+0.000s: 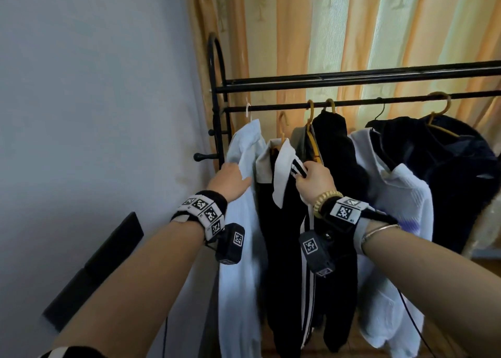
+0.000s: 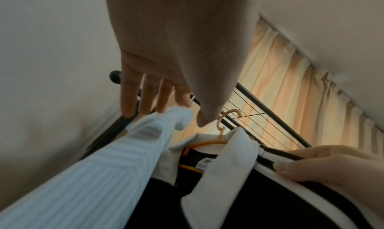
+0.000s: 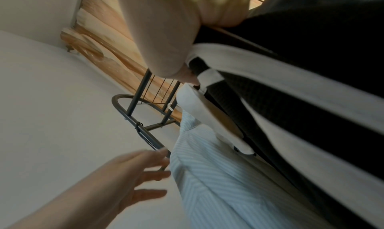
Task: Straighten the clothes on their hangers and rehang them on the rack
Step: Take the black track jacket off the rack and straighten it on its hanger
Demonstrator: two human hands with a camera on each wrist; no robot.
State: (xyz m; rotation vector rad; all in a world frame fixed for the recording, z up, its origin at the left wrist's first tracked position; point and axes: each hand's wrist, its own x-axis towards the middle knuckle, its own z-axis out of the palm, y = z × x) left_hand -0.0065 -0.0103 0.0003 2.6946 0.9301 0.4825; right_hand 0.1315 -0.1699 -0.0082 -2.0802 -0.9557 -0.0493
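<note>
While the right hand (image 1: 314,180) pinches the striped shoulder of the black jacket (image 1: 287,222) mid-frame, its orange hanger (image 1: 282,129) hangs off the rail (image 1: 352,103). The left hand (image 1: 230,180) lies flat, fingers (image 2: 143,99) straight, on the pale blue shirt (image 1: 244,222). A hard tug might slide the jacket off.

A plain pale wall (image 1: 95,100) stands at left. Striped orange and pale-green curtains (image 1: 352,24) hang behind, daylight glowing through. A wooden floor (image 1: 485,268) shows at lower right.

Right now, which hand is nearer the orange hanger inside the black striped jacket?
Right. The right hand pinches the jacket's striped shoulder just beside the orange hanger; the left hand is farther off, against the pale blue shirt.
</note>
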